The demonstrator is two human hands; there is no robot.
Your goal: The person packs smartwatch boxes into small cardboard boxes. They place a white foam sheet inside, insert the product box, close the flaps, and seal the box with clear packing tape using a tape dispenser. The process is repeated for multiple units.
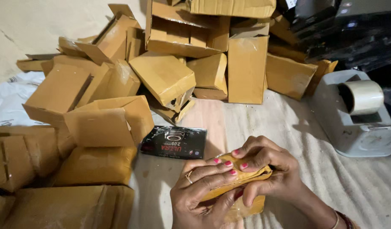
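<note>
Both our hands, left (pixel 201 191) and right (pixel 267 171), pinch a yellow packet (pixel 240 199) near. Black pouch (pixel 174 142) just beyond. Boxes (pixel 110 123) piled far left.

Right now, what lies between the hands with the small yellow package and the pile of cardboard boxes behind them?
In the head view, a flat black packet lies on the cloth between the yellow package and the cardboard boxes; nothing else shows there.

Pink-painted nails, finger ring (pixel 189 177), beaded wrist bangles (pixel 345 220).
</note>
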